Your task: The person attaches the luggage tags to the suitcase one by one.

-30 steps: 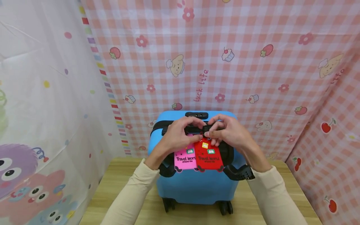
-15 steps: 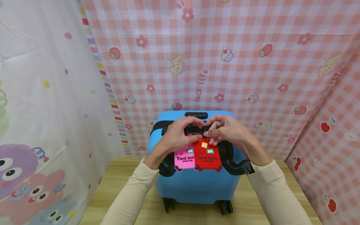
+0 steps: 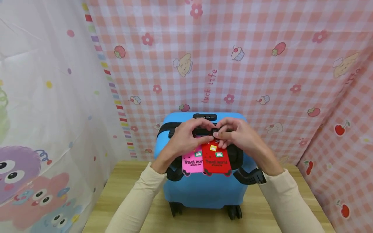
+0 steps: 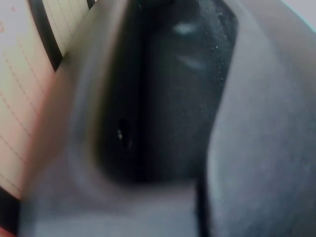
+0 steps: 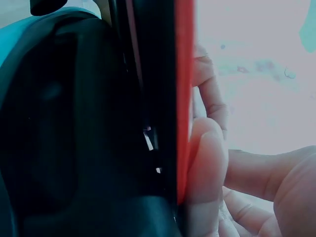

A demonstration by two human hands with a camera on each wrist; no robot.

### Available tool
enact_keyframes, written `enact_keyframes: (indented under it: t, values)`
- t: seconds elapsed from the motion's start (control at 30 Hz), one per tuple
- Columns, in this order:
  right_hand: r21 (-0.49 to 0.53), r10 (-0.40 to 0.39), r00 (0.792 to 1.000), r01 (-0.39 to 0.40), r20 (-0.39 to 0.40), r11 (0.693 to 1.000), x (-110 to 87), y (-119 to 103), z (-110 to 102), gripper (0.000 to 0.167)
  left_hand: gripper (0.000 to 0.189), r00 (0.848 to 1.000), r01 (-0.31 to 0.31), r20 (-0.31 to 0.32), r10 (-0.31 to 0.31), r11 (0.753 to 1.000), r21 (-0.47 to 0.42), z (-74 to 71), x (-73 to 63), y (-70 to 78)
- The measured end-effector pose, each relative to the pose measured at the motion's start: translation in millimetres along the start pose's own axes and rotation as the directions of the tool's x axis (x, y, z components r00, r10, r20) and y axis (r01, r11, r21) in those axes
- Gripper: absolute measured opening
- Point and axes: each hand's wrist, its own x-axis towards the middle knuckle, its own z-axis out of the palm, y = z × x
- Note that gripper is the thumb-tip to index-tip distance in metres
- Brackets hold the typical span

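A blue suitcase (image 3: 204,191) stands upright with a black strap (image 3: 169,127) across its upper part. Two luggage tags, one pink (image 3: 192,165) and one red (image 3: 217,160), hang at its black handle, the red overlapping the pink. Over the pink tag, my left hand (image 3: 187,137) holds a small black tag strap between thumb and index finger. From the other side my right hand (image 3: 240,134) pinches the same strap, thumb and fingertips close to the left thumb. In the right wrist view the red tag appears edge-on beside my fingers (image 5: 207,158). Fingers hide the strap's exact fastening.
Beneath the suitcase's black wheels (image 3: 233,212) is a wood-grain table (image 3: 134,194). A combination lock (image 3: 205,116) sits on the suitcase top. Patterned curtains (image 3: 247,74) hang close behind and at both sides. A blurred dark surface (image 4: 173,118) fills the left wrist view.
The head view shifts slightly. My left thumb has edged right, closer to the right thumb, at the tag strap. The tags and suitcase otherwise stay nearly as they were.
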Motion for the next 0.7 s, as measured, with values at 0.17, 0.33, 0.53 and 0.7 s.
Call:
enact_keyframes:
  t: [0.17, 0.33, 0.53, 0.7]
  values:
    - [-0.019, -0.024, 0.999, 0.023, -0.033, 1.0, -1.6, 2.2, 1.2, 0.026, 0.027, 1.0, 0.015, -0.006, -0.015, 1.0, -0.001, 0.3, 0.3, 1.8]
    - [-0.031, -0.044, 0.997, 0.042, -0.061, 0.999, -3.4, 3.6, 3.1, 0.027, 0.026, 1.0, 0.028, -0.012, -0.028, 1.0, 0.0, 0.8, 0.2, 2.1]
    - [-0.025, -0.06, 0.996, 0.059, -0.064, 0.998, -4.4, 5.9, 3.6, 0.026, 0.023, 0.999, 0.037, -0.011, -0.037, 0.999, -0.005, 0.3, 0.2, 3.4]
    - [-0.013, -0.073, 0.996, 0.072, -0.056, 0.997, -4.1, 7.0, 3.4, 0.024, 0.019, 0.999, 0.028, -0.017, -0.028, 1.0, 0.001, 0.4, 0.6, 2.9]
